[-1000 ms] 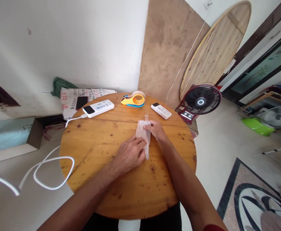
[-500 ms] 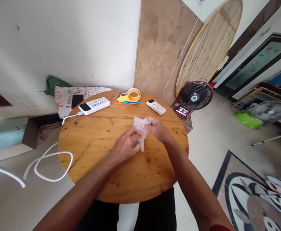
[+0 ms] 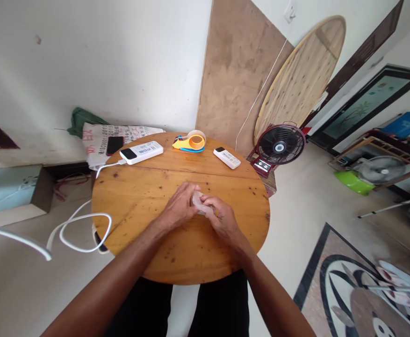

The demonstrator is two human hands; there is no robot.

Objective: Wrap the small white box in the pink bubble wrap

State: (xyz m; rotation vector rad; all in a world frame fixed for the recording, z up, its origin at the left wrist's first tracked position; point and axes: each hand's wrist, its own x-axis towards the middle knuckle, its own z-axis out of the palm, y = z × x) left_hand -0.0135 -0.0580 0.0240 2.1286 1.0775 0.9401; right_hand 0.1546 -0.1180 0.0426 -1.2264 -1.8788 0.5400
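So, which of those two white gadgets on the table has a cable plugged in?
The left gadget, left of the tape dispenser: a white cable meets its near-left end. The right gadget shows no cable.

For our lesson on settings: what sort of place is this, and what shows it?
Probably a room in a home: a round wooden table, a dark red fan beside it, and a round board propped up.
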